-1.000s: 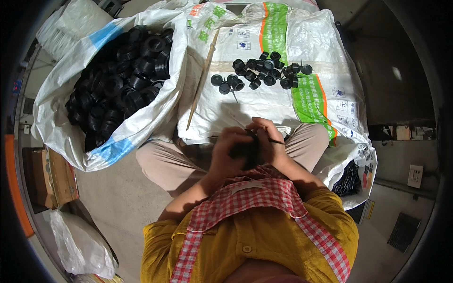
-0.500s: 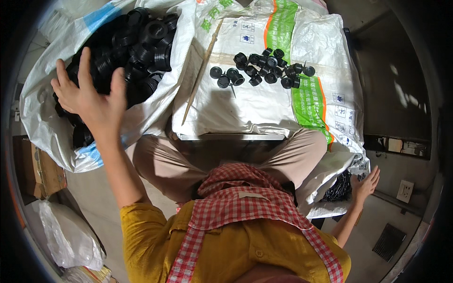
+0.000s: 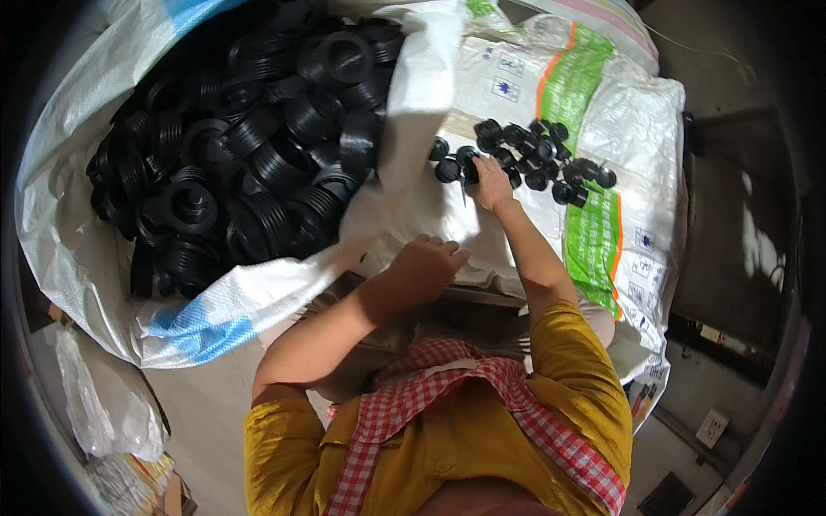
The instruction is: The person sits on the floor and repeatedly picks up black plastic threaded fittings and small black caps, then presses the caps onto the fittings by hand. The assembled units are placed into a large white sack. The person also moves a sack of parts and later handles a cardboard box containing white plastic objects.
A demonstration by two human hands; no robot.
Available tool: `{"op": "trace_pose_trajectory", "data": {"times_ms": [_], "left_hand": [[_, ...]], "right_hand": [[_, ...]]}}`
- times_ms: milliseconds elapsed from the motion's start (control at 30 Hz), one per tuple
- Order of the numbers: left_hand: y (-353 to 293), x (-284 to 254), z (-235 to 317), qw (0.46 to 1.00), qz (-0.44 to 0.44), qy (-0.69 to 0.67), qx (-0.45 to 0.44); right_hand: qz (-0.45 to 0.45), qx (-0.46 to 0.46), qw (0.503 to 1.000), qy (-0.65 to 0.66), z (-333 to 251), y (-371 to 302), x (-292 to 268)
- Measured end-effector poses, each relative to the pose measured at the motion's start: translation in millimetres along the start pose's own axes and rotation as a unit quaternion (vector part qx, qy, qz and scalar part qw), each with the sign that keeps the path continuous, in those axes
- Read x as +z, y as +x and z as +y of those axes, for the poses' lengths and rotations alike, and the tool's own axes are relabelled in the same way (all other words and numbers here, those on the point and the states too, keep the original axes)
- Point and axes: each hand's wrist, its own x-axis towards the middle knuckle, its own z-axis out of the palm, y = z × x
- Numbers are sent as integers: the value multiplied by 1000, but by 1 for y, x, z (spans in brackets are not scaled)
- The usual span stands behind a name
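Observation:
My right hand (image 3: 493, 184) reaches over a white woven sack (image 3: 482, 225) lying flat. Its fingertips close on a small black plastic cap (image 3: 468, 158) at the left end of a loose group of such caps (image 3: 544, 148). A thin pin sticks out below that cap. My left hand (image 3: 425, 265) is over the near edge of the flat sack with its fingers curled in. Whatever they hold, if anything, is hidden. On the left, an upright sack (image 3: 297, 279) is filled with larger ribbed black plastic rings (image 3: 191, 205).
A clear plastic bag (image 3: 103, 396) lies on the floor at the lower left. Another white sack (image 3: 650, 391) hangs by my right side, near a wall socket (image 3: 711, 427). My knees are below the front edge of the work surface.
My left hand has left the upright sack, moved right and curled. My right hand has come from the sack at my side to the small caps. The view has shifted left.

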Motion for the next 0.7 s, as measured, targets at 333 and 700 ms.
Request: {"op": "trace_pose_trajectory", "data": {"times_ms": [333,700], "left_hand": [[1,-8,-4,995,-33,15,-91],[-2,18,23,776,-148,-603,-110]], "right_hand": [[-50,103,944,310,24,-59,48],[-193,-29,810,553,-53,-227,-139]]}}
